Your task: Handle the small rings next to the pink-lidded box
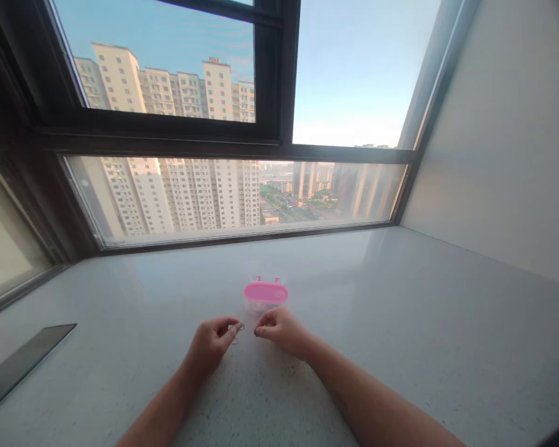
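Both bare forearms reach forward and converge, the left hand (212, 341) curled with thumb and forefinger pinched together, the right hand (282, 329) likewise curled with fingertips pinched, the two hands close together, knuckles up.

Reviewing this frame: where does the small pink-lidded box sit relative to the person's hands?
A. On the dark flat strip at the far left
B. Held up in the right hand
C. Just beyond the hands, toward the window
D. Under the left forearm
C: the pink-lidded box rests on the pale sill just past the left hand and right hand, on the window side, untouched by either.
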A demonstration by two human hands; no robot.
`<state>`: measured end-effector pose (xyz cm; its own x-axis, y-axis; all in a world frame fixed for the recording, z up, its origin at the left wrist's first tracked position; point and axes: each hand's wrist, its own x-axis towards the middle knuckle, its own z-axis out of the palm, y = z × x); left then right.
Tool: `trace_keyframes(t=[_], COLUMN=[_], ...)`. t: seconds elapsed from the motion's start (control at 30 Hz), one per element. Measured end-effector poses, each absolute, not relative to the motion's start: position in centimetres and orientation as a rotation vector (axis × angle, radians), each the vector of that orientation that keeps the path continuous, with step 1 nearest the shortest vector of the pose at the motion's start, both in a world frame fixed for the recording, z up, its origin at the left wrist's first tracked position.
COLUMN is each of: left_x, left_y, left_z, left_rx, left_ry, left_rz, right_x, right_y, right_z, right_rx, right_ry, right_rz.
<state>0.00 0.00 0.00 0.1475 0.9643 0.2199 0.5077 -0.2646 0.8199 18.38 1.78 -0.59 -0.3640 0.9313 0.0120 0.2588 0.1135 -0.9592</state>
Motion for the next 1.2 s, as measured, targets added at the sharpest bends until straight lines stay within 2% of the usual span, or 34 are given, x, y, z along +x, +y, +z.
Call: trace_keyframes(t=[1.2], left_x=[-0.22], left_y=[0.09], left_z=[-0.41], left_rx=[1.911], left_ry=[1.412], left_rz=[1.027], right_x=[18.51], right_y=[1.83], right_z=[-0.9], right_rx=[-1.144], right_ry=[-1.793], right_rz=[1.222])
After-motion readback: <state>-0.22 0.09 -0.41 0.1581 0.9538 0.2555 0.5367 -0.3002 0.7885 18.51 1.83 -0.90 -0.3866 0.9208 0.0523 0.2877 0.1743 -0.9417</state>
